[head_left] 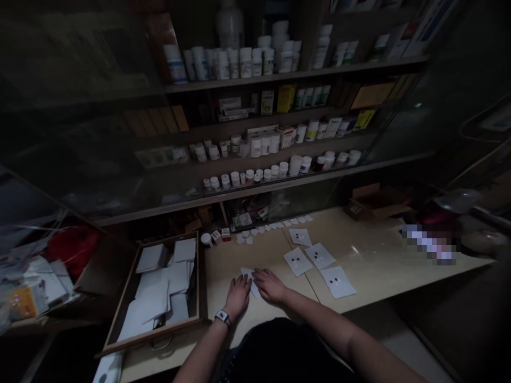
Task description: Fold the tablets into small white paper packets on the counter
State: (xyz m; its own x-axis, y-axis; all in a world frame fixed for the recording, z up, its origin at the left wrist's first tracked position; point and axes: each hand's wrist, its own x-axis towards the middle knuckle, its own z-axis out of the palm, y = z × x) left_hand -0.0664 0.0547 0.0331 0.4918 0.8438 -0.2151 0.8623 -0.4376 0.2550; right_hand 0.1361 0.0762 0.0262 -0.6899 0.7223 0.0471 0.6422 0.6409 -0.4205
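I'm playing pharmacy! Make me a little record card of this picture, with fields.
Left hand: resting on a white paper sheet
Right hand: fingers on the same sheet
Wrist: wristwatch on the left
Nearby: three paper squares, two red pills on each
Drawer: wooden drawer, full of white papers
Shelves: medicine bottles behind glass

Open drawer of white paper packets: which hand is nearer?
Left. The left hand is just right of the drawer; the right hand lies farther right.
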